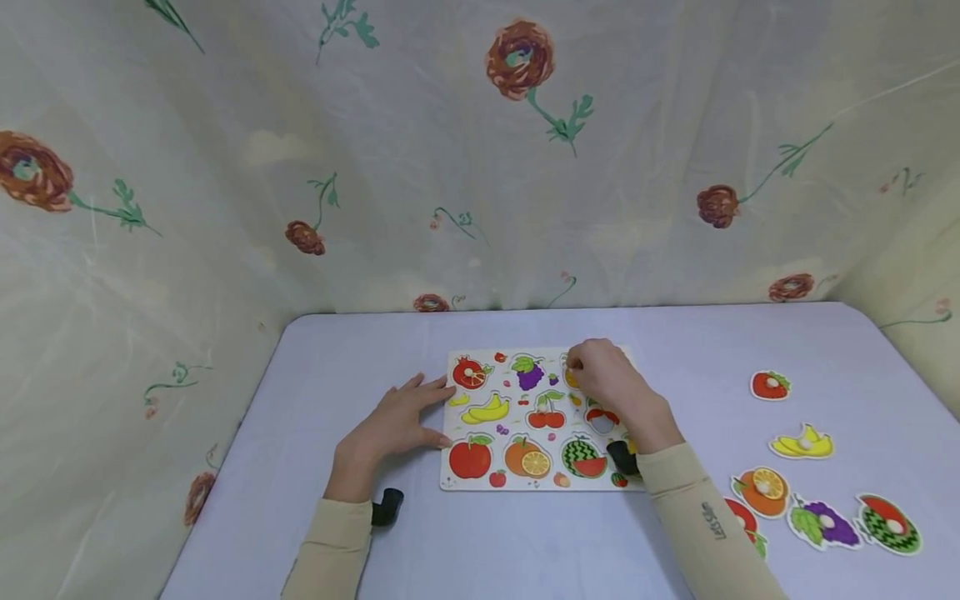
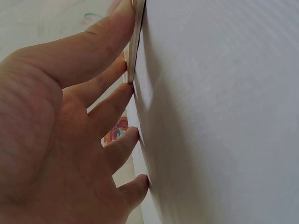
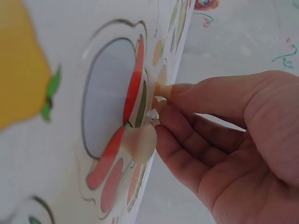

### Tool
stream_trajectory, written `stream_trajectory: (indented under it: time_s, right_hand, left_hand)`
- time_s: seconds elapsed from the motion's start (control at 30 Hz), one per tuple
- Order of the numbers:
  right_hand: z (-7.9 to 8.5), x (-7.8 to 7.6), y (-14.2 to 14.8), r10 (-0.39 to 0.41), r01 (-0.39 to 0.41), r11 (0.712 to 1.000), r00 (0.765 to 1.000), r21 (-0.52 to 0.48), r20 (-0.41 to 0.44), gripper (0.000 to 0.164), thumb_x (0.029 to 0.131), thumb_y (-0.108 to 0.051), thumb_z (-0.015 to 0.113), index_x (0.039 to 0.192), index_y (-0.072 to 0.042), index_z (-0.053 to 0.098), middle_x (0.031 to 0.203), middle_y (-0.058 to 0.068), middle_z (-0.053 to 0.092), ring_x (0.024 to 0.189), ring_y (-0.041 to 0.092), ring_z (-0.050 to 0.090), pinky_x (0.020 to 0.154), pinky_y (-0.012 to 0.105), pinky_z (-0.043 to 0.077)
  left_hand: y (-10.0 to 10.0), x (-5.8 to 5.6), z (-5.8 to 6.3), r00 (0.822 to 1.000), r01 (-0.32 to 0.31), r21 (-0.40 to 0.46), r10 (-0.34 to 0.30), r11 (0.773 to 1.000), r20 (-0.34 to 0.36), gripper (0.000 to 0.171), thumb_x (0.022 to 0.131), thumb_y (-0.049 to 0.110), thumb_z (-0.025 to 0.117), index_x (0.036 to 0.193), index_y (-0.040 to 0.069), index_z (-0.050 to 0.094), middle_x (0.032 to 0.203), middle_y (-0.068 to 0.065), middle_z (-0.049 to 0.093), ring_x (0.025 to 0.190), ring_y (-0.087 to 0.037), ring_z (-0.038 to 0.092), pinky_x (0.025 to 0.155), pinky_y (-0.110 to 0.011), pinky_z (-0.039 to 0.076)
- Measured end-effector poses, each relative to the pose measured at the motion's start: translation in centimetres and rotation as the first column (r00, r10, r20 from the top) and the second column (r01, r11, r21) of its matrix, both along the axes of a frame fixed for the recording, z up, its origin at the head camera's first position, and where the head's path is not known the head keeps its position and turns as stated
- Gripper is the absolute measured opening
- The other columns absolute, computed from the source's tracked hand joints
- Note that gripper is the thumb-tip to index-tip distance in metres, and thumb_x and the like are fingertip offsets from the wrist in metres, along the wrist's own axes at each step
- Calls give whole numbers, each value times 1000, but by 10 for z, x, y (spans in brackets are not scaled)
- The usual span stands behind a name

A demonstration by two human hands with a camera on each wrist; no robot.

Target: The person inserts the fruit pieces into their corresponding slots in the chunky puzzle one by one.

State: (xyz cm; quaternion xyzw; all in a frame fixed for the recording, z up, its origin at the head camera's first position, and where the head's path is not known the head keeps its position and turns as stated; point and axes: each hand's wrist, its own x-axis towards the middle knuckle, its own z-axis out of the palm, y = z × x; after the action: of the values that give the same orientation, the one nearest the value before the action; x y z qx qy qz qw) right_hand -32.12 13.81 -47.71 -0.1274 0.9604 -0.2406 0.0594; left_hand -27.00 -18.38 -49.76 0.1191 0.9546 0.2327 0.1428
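A white fruit puzzle board (image 1: pixel 444 483) lies flat on the table, printed with a pomegranate, grapes, bananas, cherries, an apple, an orange and a watermelon. My left hand (image 1: pixel 392 427) rests at its left edge with fingers spread. In the left wrist view, the left fingers (image 2: pixel 112 109) reach the board's thin side (image 2: pixel 135 46). Over the board's upper right, my right hand (image 1: pixel 611 379) pinches the knob of a yellow-orange puzzle piece (image 1: pixel 572 377), which is mostly hidden by the hand. Close below, in the right wrist view, a pale knob (image 3: pixel 142 142) stands by a red-edged fruit picture (image 3: pixel 135 84).
Loose knobbed pieces lie on the table at right: a strawberry (image 1: pixel 770 385), bananas (image 1: pixel 802 443), an orange (image 1: pixel 762 492), grapes (image 1: pixel 823 525) and a watermelon (image 1: pixel 889 525). A red piece (image 1: pixel 742 517) is partly covered by the right sleeve. A flowered curtain (image 1: pixel 390 150) hangs behind the table.
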Motion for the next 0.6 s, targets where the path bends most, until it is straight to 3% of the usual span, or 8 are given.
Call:
stream_trajectory:
  time_s: [0.4,0.6]
  right_hand:
    - [5,8,5,11,-11,1000,999,1,42,29,97,-8,56,121,1,69,119,19,67,90,26,55,70,29,46]
    - [7,13,14,-11,12,1000,999,-12,47,31,96,-13,59,123,-1,69,115,15,68,93,25,55,81,35,49]
  left_hand:
    - [4,2,3,1000,-15,-19,15,1000,13,81,77,35,84,148,30,47,162,5,35,156,-28,16,126,-58,13]
    - [6,3,4,1000,-20,-18,20,1000,16,82,76,35,84,149,30,47,162,5,35,155,-29,16,125,-59,13]
